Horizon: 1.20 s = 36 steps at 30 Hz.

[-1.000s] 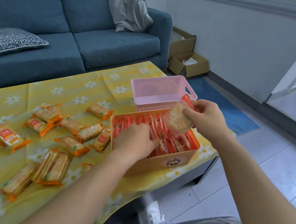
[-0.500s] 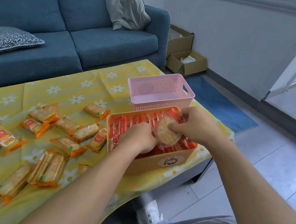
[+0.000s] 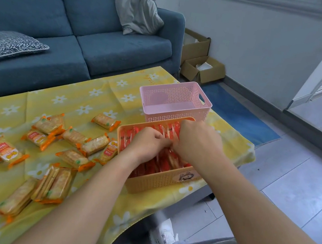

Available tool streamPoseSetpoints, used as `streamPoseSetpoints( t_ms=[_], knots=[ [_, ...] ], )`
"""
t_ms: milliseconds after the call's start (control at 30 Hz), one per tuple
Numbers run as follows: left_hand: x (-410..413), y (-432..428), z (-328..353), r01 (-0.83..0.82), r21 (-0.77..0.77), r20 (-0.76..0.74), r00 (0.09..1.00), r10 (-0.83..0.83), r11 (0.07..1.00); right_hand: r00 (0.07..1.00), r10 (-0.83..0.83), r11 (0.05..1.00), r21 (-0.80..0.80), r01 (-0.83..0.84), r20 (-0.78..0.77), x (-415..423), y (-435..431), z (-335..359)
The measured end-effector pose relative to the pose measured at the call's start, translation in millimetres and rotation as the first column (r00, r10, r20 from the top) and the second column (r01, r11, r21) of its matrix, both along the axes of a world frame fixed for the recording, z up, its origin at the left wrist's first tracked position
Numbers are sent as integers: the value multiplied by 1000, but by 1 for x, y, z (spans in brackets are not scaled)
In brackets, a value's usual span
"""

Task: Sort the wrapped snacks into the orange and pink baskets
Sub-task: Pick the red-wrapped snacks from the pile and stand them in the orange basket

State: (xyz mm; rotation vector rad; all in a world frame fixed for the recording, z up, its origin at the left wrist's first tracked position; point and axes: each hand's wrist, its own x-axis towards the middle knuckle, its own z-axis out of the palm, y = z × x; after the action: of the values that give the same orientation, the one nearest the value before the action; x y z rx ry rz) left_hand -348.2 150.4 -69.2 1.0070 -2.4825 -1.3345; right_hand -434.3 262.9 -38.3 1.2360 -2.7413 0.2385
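The orange basket (image 3: 160,180) stands at the table's near right corner, packed with red-wrapped snacks (image 3: 165,163) standing on edge. Both hands are down inside it and meet in the middle. My left hand (image 3: 148,143) curls its fingers into the row of red packets. My right hand (image 3: 197,142) grips a red-wrapped snack pushed down among the others; its fingertips and most of that packet are hidden. The pink basket (image 3: 177,118) stands just behind, touching the orange one, with nothing visible inside. Several orange-wrapped snacks (image 3: 72,158) lie loose on the yellow cloth to the left.
A yellow flowered cloth (image 3: 80,99) covers the low table. A blue sofa (image 3: 81,32) with cushions runs behind it. Cardboard boxes (image 3: 202,68) sit on the floor by the wall, with a blue mat (image 3: 238,114) beyond the table's right end.
My right hand has come down from above the orange basket and pushed its red-wrapped snack in among the others. My left hand stayed in the basket and closed toward the right hand.
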Motion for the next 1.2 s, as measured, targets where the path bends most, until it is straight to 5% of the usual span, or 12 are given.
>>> streamPoseSetpoints(
  t_ms=[167, 333, 500, 667, 900, 1200],
  knots=[
    [-1, -2, 1, 71, -109, 90, 994, -62, 992, 998, -1, 998, -64, 5, 67, -4, -4, -7],
    [8, 2, 0, 47, -348, 153, 988, 7, 936, 860, -91, 927, -273, 258, 502, -34, 20, 6],
    [-2, 19, 7, 302, -566, 209, 953, -220, 767, 660, -10, 770, -416, 484, 751, -53, 39, 8],
    [-14, 29, 3, 447, -713, 432, 887, -164, 541, 559, 67, 788, -388, 478, 826, -51, 36, 2],
    [-18, 12, -8, 441, -418, 414, 871, -265, 794, 473, 33, 910, -222, 349, 881, -53, 42, 1],
    [-21, -15, -6, 469, -150, 374, 842, -389, 870, 581, -36, 976, -97, 195, 813, -50, 42, -2]
  ],
)
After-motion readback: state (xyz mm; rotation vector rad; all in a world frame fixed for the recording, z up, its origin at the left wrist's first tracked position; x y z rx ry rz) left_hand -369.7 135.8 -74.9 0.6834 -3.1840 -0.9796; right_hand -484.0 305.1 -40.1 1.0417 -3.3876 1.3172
